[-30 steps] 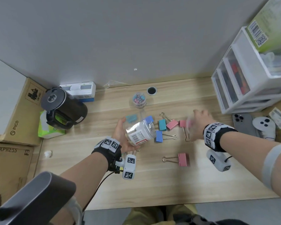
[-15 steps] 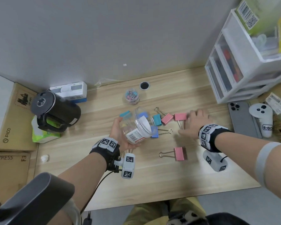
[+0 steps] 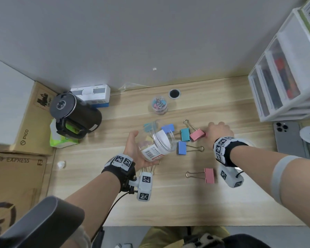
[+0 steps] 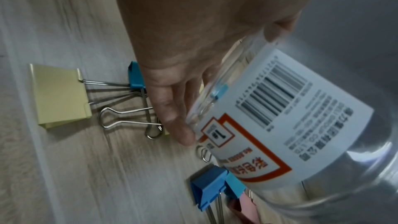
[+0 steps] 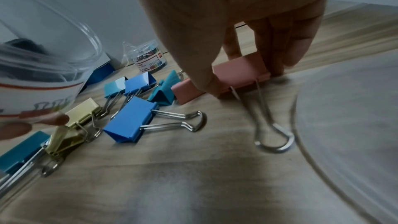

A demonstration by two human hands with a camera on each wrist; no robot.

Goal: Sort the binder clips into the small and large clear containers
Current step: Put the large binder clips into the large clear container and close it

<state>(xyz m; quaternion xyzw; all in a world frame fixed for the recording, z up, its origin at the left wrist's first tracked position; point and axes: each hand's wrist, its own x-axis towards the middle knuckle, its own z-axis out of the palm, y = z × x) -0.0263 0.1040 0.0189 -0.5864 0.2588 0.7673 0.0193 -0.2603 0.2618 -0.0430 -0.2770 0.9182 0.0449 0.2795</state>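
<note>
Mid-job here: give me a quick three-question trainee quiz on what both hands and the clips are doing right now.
1. True or false: the left hand holds the large clear jar tilted, mouth toward the loose clips.
2. What does the right hand pinch? A) a blue clip B) a pink clip C) a phone
3. Fill in: the small clear container, standing near the wall, already holds small ____.

Key: 1 true. 2 B; the fingers close on its body, which looks to be still on the desk. 3 clips.
</note>
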